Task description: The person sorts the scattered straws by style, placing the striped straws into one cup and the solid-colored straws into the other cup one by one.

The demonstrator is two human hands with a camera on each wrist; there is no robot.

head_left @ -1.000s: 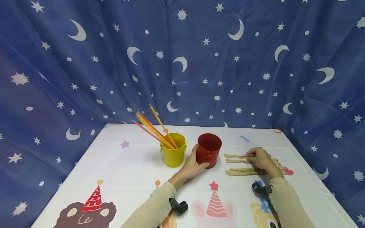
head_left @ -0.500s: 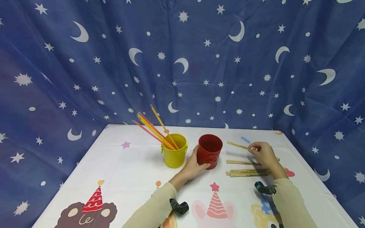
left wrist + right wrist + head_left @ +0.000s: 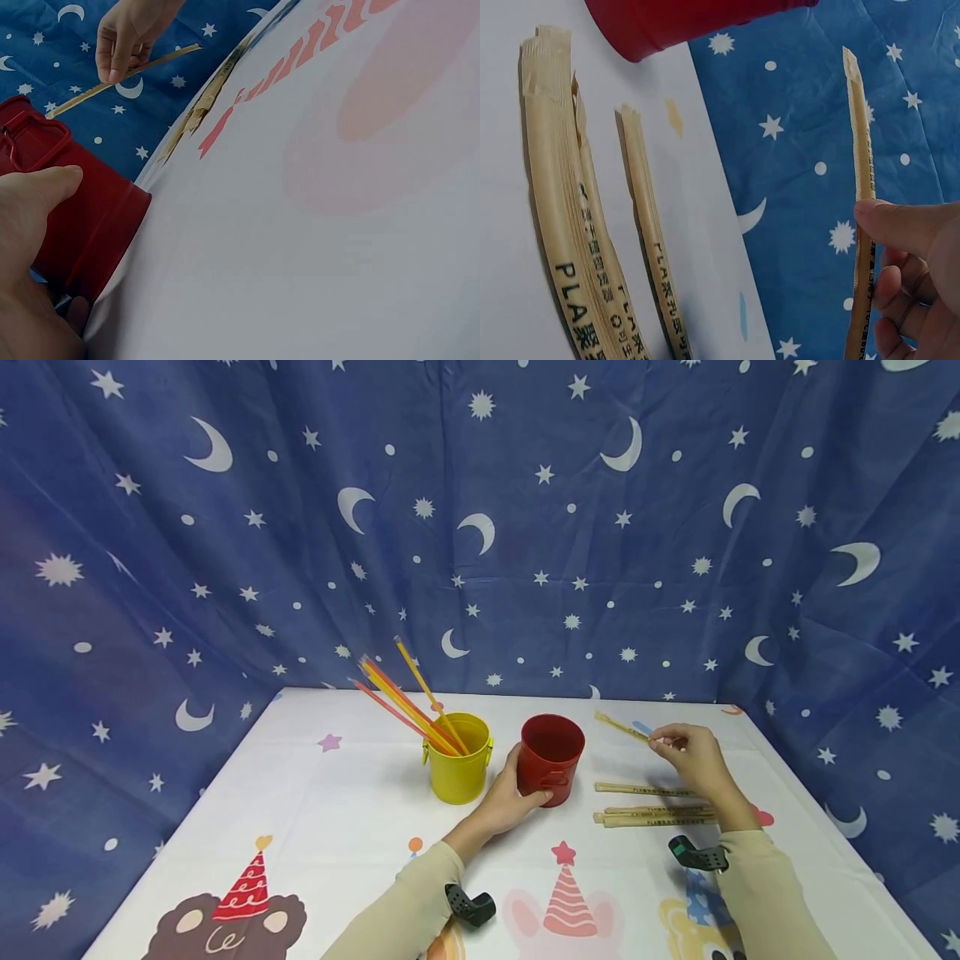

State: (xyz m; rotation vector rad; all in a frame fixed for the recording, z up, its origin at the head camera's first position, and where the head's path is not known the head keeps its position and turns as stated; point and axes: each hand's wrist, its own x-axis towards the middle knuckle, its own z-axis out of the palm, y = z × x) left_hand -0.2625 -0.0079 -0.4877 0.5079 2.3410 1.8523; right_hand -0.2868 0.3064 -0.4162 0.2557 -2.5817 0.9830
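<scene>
Between the thumb and fingertips of the right hand (image 3: pixel 693 758), a thin paper-wrapped straw (image 3: pixel 622 726) is pinched, lifted clear of three more wrapped straws (image 3: pixel 652 806) lying just below the hand. Held so near one end, it could swing or slip. Beside them, the left hand (image 3: pixel 510 797) clasps the empty-looking red metal cup (image 3: pixel 551 758); beyond it, a yellow metal bucket (image 3: pixel 459 767) holds coloured straws (image 3: pixel 405 697).
</scene>
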